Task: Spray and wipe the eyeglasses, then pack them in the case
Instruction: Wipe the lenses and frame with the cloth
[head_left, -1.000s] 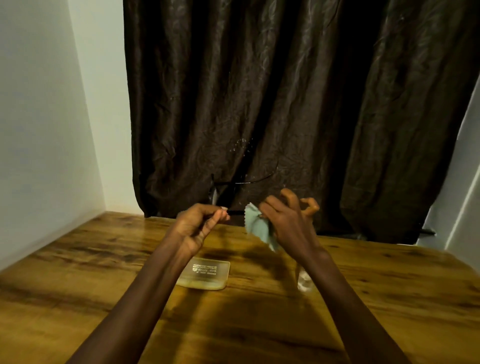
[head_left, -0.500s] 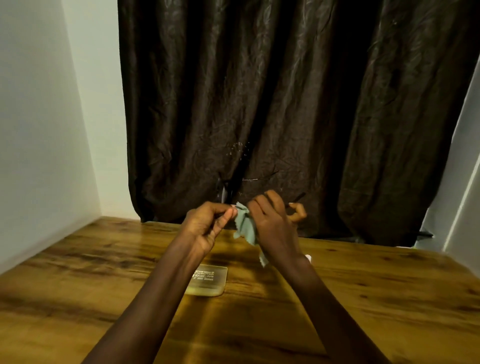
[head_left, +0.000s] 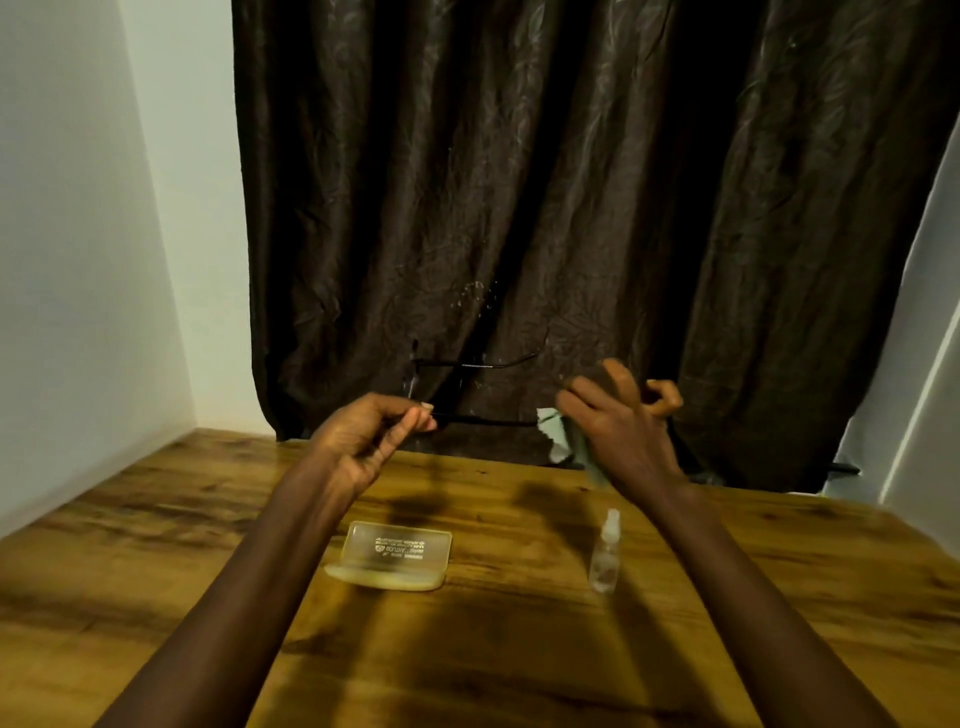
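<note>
My left hand (head_left: 371, 439) pinches the dark thin-framed eyeglasses (head_left: 467, 395) by one temple arm and holds them up in front of the dark curtain. The frame is hard to make out against the cloth. To the right, my right hand (head_left: 618, 426) holds a pale green wiping cloth (head_left: 558, 434) at the free end of that temple arm, with several fingers spread. On the wooden table (head_left: 156, 545) below lie a shut translucent yellowish case (head_left: 392, 558) with printed lettering and, to its right, a small clear spray bottle (head_left: 605, 553) standing upright.
A dark brown curtain (head_left: 571, 208) hangs along the table's far edge. White walls close in on the left and right. A dark bar (head_left: 844, 470) sticks out low at the curtain's right.
My hands have moved apart: the right hand with the cloth has slid rightwards away from the left. The glasses' temple arm now shows between them, and the spray bottle is uncovered.
</note>
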